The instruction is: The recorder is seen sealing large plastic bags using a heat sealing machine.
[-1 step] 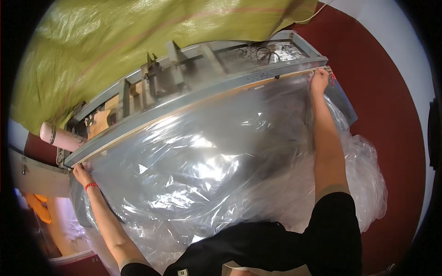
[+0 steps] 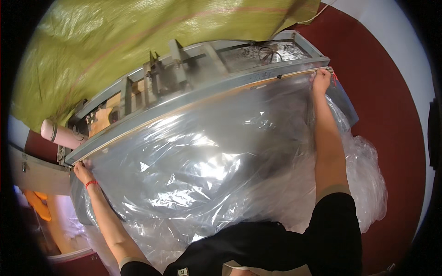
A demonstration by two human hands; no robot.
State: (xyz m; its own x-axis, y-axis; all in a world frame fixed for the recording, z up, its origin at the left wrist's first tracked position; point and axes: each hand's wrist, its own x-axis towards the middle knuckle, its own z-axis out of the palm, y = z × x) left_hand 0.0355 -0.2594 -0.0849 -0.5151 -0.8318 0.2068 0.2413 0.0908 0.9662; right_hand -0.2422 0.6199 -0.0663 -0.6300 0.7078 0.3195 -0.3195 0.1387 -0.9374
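— At the long grey bar (image 2: 198, 94) of the machine, what are the hands doing?

— The left hand (image 2: 82, 172) sits at the bar's lower left end, fingers pinched shut on the edge of the clear plastic sheet (image 2: 202, 156). A red band (image 2: 91, 184) circles that wrist. The right hand (image 2: 321, 80) is at the bar's far right end, also closed on the sheet's edge, with the arm stretched out straight.

— And the sheet itself?

— It lies drawn taut between the two hands, its top edge running right along the near side of the bar. Below the bar it billows down toward the person's black shirt (image 2: 276, 248) and bunches into a crumpled heap past the bar's right end, by the right elbow.

— What is beyond the bar?

— Just behind it stand grey metal brackets and frame parts (image 2: 159, 76). Farther behind hangs a yellow-green woven tarp (image 2: 129, 37). Near the bar's left end a pale pink cylinder (image 2: 60, 134) sticks out, just above the left hand. To the right of the bar the floor (image 2: 386, 115) is dark red.

— Is anything under the sheet?

— I cannot tell; glare on the plastic hides it.
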